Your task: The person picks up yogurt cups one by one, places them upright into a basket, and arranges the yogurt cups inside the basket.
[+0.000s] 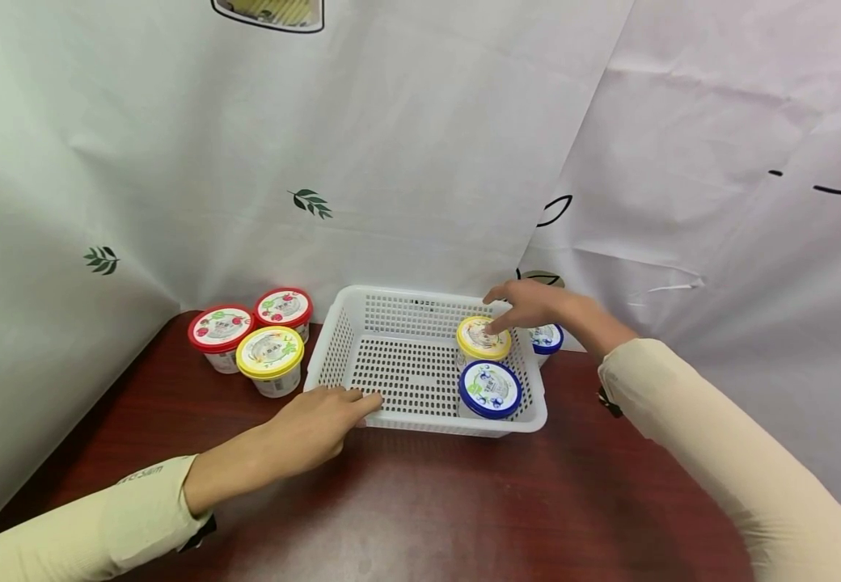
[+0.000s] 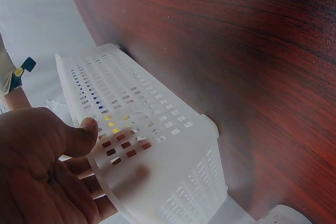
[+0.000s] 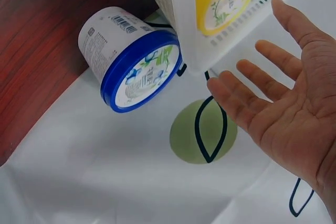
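A white plastic basket [image 1: 420, 422] stands on the table, and my left hand [image 1: 326, 424] grips its near rim by the left corner. In the left wrist view the thumb [image 2: 84, 135] lies on one side of that rim, the fingers on the other. Inside the basket's right end are a yellow-lidded tub [image 1: 480, 343] and a blue-lidded tub [image 1: 491, 390] in front of it. Over the far right corner is my right hand [image 1: 530, 305], holding nothing, its fingers apart in the right wrist view. Another blue-lidded tub [image 3: 123, 51] stands just outside the basket's right wall, partly hidden in the head view.
Left of the basket, two red-lidded tubs [image 1: 222, 327] and a yellow-lidded tub [image 1: 272, 356] stand close together on the dark red wooden table [image 1: 420, 517]. A white printed cloth [image 1: 420, 145] hangs right behind the basket and continues along both sides.
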A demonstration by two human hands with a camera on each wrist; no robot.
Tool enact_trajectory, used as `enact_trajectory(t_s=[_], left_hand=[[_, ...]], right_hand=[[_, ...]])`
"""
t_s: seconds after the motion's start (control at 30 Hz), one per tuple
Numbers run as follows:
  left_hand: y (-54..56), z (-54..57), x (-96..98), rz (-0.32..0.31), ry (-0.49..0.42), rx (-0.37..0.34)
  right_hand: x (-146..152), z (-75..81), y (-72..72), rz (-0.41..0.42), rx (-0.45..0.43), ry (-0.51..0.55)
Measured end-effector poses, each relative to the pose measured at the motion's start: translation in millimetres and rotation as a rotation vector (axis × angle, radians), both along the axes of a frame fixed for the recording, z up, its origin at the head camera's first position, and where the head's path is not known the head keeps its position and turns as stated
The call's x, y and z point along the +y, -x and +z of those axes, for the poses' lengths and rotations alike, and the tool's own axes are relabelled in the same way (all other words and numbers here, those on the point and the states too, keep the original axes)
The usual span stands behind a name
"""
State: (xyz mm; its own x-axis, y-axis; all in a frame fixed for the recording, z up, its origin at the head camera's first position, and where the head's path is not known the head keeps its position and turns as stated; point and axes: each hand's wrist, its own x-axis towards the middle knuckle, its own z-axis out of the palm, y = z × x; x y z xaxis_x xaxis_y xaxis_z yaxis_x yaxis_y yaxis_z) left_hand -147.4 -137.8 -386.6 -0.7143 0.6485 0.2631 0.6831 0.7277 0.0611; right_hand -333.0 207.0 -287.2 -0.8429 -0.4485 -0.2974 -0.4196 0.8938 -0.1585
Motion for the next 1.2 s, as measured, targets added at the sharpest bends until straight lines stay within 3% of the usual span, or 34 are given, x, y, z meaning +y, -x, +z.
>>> enact_trajectory(t_s=[0.8, 1.2], left_hand=[[2.2, -1.3, -1.4, -0.006, 0.002, -0.020], [1.8, -1.1, -1.5, -0.011, 0.001, -0.022]], right_hand=[[27.6, 11.9, 1.6, 0.018, 0.050, 0.017], [42.8, 8.9, 1.7, -0.038, 0.022, -0.008]])
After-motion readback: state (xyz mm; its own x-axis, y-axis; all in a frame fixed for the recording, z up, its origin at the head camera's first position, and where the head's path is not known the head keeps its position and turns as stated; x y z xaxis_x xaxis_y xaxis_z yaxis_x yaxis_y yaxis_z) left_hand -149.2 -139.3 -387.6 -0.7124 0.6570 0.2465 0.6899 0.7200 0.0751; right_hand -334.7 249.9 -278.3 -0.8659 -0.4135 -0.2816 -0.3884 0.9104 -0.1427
